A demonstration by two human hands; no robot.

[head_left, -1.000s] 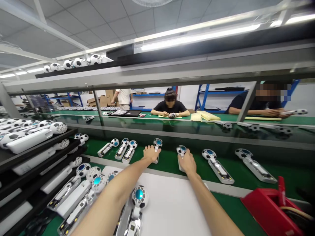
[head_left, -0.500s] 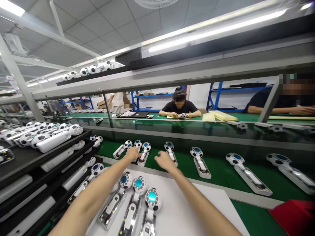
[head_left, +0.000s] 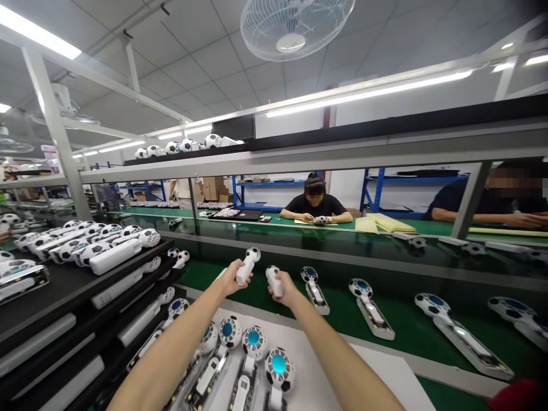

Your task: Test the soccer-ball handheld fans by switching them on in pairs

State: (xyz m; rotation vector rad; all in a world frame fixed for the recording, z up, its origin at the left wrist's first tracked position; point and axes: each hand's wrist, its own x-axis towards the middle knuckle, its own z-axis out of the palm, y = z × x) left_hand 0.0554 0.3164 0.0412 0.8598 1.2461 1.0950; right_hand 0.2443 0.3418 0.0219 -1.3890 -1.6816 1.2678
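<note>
Head cam: left hand [head_left: 231, 279] closed round a white handle of a soccer-ball handheld fan [head_left: 246, 265], full grip, ball head up and tilted right. Fan is above the far edge of the white sheet [head_left: 381, 377]. Right hand [head_left: 285, 291] also in a closed grip, on a white rounded fan handle [head_left: 274, 279], just beside the left hand, not touching it. Can't tell if that handle has a head on it.

Four fans [head_left: 253, 337] lie side by side on the sheet, below both hands, ball heads pointing away. Nearest one has a bright cyan disc [head_left: 278, 363]. Beyond and right of the sheet, a green tabletop [head_left: 406, 322] carries a spaced row of fans; closest to the right hand is a blue-disc fan [head_left: 314, 288].

Left of the sheet, a black shelf rack [head_left: 55, 299] holds more white fans with ball heads. Red object [head_left: 514, 397] sits at the frame's corner, right of the sheet. Far side of the line, beyond the sheet, a co-worker in a black shirt [head_left: 314, 206] has both hands on a ball-head unit [head_left: 322, 220].
</note>
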